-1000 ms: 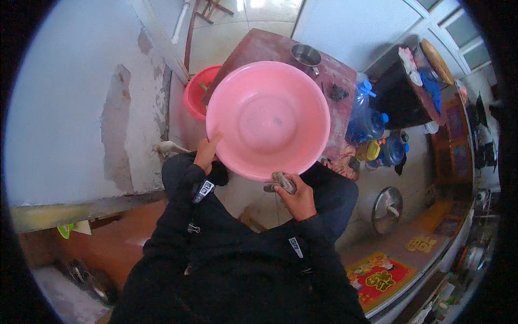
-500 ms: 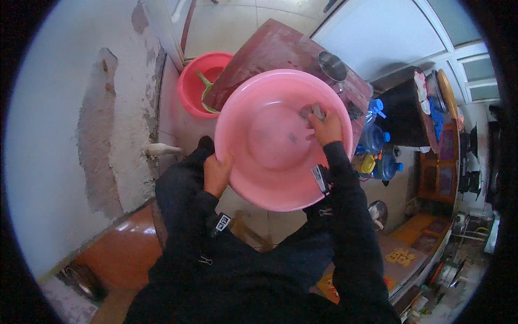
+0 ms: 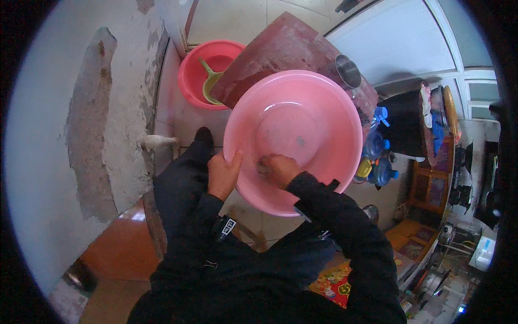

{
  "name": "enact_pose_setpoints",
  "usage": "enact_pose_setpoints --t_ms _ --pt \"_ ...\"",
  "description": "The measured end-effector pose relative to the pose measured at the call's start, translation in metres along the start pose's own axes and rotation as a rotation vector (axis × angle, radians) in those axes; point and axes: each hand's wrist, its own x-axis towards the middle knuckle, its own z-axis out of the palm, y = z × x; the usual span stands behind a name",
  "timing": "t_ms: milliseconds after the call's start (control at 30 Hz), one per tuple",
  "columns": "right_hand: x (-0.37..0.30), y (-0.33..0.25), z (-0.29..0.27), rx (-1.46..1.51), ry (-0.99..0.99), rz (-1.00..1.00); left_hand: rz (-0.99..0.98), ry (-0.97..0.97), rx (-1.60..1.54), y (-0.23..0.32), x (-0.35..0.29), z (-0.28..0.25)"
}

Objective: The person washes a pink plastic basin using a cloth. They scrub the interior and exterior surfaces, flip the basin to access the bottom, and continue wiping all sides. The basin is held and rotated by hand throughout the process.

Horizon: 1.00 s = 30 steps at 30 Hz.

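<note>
A large pink plastic basin (image 3: 345, 127) is tilted toward me, its far part against a dark red board. My left hand (image 3: 223, 176) grips the near left rim, thumb over the edge. Inside the basin, my right hand (image 3: 284, 171) is closed over a grey scouring pad (image 3: 264, 165) pressed to the lower left of the inner wall. The fingers partly cover the pad. A small grey mark shows on the basin's bottom, right of its middle.
Behind the basin, the worn red board (image 3: 270, 48) carries a metal mug (image 3: 347, 72). A second pink basin (image 3: 186, 81) with a green ladle (image 3: 211, 83) stands at the far left. Blue-capped water jugs (image 3: 383, 171) are on the right. A pipe (image 3: 156, 141) juts from the left wall.
My right hand has moved the scouring pad from the basin's right side across to the lower left. The basin has shifted slightly right in view; my left hand keeps its hold.
</note>
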Motion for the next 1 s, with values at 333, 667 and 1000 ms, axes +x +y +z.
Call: enact_pose_setpoints --t_ms 333,667,1000 --pt "0.073 0.056 -0.070 -0.015 0.573 -0.093 -0.027 -0.014 -0.009 0.014 -0.003 0.002" --pt "-0.001 -0.038 -0.015 0.005 -0.128 -0.059 0.029 0.006 0.051 0.019 0.000 0.000" --pt "0.085 0.010 -0.025 0.547 0.513 0.005 0.030 -0.010 -0.053 0.017 -0.003 0.000"
